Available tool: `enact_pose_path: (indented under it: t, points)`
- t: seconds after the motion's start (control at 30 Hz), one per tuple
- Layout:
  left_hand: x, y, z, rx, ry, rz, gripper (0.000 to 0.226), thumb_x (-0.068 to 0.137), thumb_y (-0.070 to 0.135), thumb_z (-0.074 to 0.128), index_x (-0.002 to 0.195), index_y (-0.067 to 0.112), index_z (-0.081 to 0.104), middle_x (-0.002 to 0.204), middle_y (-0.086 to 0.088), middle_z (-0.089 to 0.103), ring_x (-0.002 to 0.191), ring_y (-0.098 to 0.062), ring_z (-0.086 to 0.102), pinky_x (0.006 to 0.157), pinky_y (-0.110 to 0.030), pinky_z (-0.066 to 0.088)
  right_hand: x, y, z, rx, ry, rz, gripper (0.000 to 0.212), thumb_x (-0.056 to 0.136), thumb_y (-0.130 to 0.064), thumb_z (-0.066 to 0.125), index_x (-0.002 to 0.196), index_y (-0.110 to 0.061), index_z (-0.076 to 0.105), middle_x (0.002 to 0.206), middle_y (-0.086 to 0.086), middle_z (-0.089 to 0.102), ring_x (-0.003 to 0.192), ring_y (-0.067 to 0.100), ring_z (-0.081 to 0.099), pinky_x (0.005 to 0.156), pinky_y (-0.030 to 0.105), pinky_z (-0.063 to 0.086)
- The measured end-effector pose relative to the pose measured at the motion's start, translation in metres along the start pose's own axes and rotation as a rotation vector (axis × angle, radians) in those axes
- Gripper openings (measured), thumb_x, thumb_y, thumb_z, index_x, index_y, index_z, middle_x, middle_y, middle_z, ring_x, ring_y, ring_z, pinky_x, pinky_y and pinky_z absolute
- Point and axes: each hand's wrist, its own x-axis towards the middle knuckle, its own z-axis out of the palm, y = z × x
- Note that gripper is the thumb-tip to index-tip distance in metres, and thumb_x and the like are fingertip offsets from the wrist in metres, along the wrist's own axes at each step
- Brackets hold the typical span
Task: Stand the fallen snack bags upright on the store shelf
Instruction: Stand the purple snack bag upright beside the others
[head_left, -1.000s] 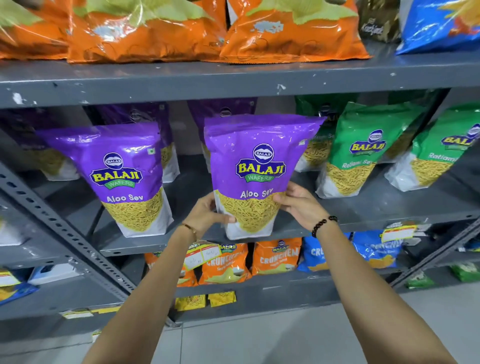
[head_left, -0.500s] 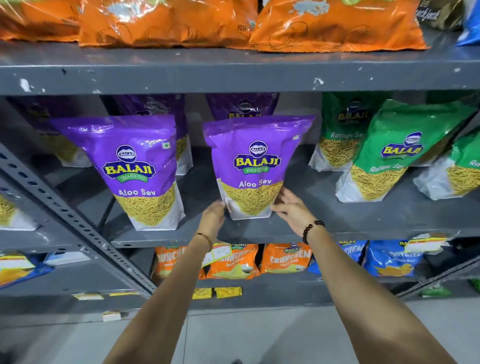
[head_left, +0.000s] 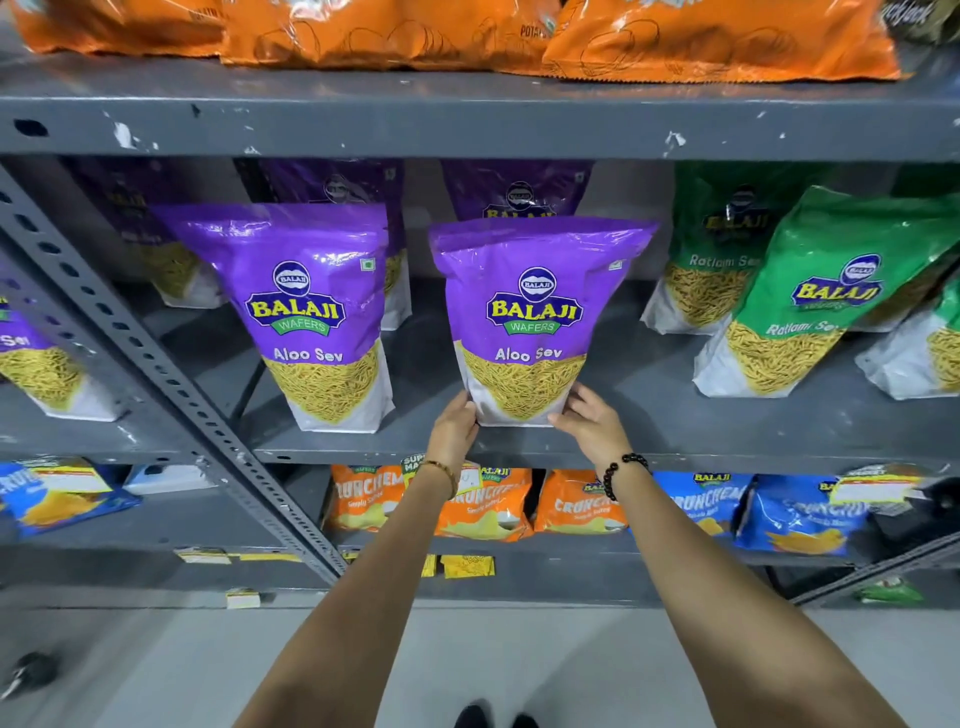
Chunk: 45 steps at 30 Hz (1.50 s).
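Observation:
A purple Aloo Sev bag (head_left: 535, 317) stands upright on the grey middle shelf (head_left: 649, 441), near its front edge. My left hand (head_left: 454, 426) grips the bag's lower left corner and my right hand (head_left: 589, 423) grips its lower right corner. A second purple Aloo Sev bag (head_left: 306, 312) stands upright to its left, and more purple bags stand behind both. Green Ratlami Sev bags (head_left: 810, 296) to the right lean to the left.
Orange chip bags (head_left: 467, 31) lie on the top shelf. Orange bags (head_left: 483, 504) and blue bags (head_left: 769, 514) fill the lower shelf. A slanted perforated steel brace (head_left: 156, 374) crosses the left side. Grey floor and my shoes show below.
The purple bag has moved from in front of the shelf back onto it and now rests on its base. Both hands slid down to its bottom corners.

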Motion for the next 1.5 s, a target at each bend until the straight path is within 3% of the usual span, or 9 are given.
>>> enact_pose_path:
  t: [0.17, 0.33, 0.5, 0.63, 0.73, 0.8, 0.97, 1.13, 1.5]
  points:
    - [-0.01, 0.004, -0.001, -0.007, 0.002, -0.043, 0.042, 0.096, -0.002, 0.029, 0.137, 0.001, 0.037, 0.147, -0.024, 0.035, 0.135, -0.032, 0.037, 0.101, -0.026, 0.036, -0.002, 0.001, 0.001, -0.049, 0.043, 0.021, 0.054, 0.078, -0.001, 0.065, 0.127, -0.013, 0.051, 0.118, 0.007, 0.063, 0.112, 0.023, 0.058, 0.101, 0.039, 0.044]
    - [-0.011, 0.006, -0.002, 0.042, 0.055, -0.073, 0.039, 0.096, 0.0, 0.035, 0.134, -0.005, 0.038, 0.144, -0.027, 0.039, 0.135, -0.04, 0.035, 0.115, -0.044, 0.028, 0.0, 0.0, 0.002, -0.088, 0.051, 0.047, 0.059, 0.076, -0.003, 0.069, 0.13, -0.013, 0.047, 0.125, 0.01, 0.062, 0.111, 0.021, 0.058, 0.102, 0.04, 0.045]
    - [-0.028, -0.009, -0.015, 0.066, 0.646, 0.059, 0.036, 0.081, 0.007, 0.066, 0.113, -0.003, 0.05, 0.108, -0.017, 0.056, 0.099, -0.029, 0.057, 0.096, -0.038, 0.047, -0.001, -0.001, 0.009, -0.156, 0.056, 0.026, 0.085, 0.063, -0.01, 0.081, 0.134, -0.023, 0.037, 0.123, 0.0, 0.059, 0.113, 0.021, 0.056, 0.098, 0.041, 0.048]
    - [-0.024, -0.005, -0.056, 0.102, 0.9, 0.08, 0.089, 0.061, 0.016, 0.085, 0.131, 0.0, 0.034, 0.138, -0.02, 0.036, 0.123, -0.037, 0.044, 0.103, -0.048, 0.041, 0.001, -0.003, 0.015, -0.174, 0.072, 0.002, 0.093, 0.057, -0.016, 0.085, 0.133, -0.031, 0.033, 0.12, -0.004, 0.059, 0.113, 0.021, 0.057, 0.097, 0.043, 0.049]
    - [-0.01, -0.002, -0.091, 0.3, 0.855, 0.073, 0.123, 0.051, 0.029, 0.089, 0.143, 0.0, 0.013, 0.153, -0.019, 0.021, 0.141, -0.036, 0.021, 0.114, -0.051, 0.027, 0.007, 0.003, 0.018, -0.196, 0.093, 0.015, 0.097, 0.044, -0.036, 0.086, 0.128, -0.035, 0.038, 0.124, -0.003, 0.06, 0.114, 0.022, 0.057, 0.098, 0.049, 0.048]
    - [-0.002, 0.001, -0.106, 0.4, 0.825, 0.074, 0.13, 0.045, 0.036, 0.091, 0.143, 0.001, 0.014, 0.15, -0.02, 0.029, 0.142, -0.035, 0.021, 0.116, -0.05, 0.023, 0.007, 0.003, 0.022, -0.214, 0.109, 0.026, 0.096, 0.042, -0.038, 0.086, 0.126, -0.033, 0.039, 0.125, -0.001, 0.06, 0.116, 0.023, 0.055, 0.099, 0.05, 0.047]
    - [0.012, 0.001, -0.116, 0.516, 0.853, 0.045, 0.119, 0.034, 0.046, 0.09, 0.129, 0.005, 0.032, 0.135, -0.021, 0.049, 0.131, -0.039, 0.038, 0.108, -0.055, 0.034, 0.001, -0.004, 0.036, -0.242, 0.179, 0.017, 0.095, 0.055, -0.022, 0.087, 0.131, -0.025, 0.031, 0.127, 0.005, 0.056, 0.118, 0.026, 0.052, 0.098, 0.041, 0.045]
    - [0.016, -0.002, -0.113, 0.452, 0.888, 0.089, 0.113, 0.046, 0.041, 0.088, 0.135, 0.006, 0.028, 0.144, -0.013, 0.044, 0.134, -0.031, 0.04, 0.119, -0.048, 0.014, 0.004, -0.005, 0.044, -0.291, 0.262, 0.027, 0.092, 0.053, -0.031, 0.086, 0.128, -0.023, 0.033, 0.126, 0.008, 0.057, 0.118, 0.032, 0.052, 0.097, 0.047, 0.047]
    - [0.018, -0.001, -0.116, 0.416, 0.852, 0.091, 0.109, 0.048, 0.041, 0.087, 0.135, 0.008, 0.029, 0.141, -0.01, 0.048, 0.132, -0.03, 0.043, 0.12, -0.045, 0.005, 0.011, -0.003, 0.041, -0.324, 0.262, 0.062, 0.094, 0.049, -0.038, 0.085, 0.127, -0.026, 0.034, 0.126, 0.008, 0.057, 0.119, 0.033, 0.049, 0.094, 0.053, 0.049]
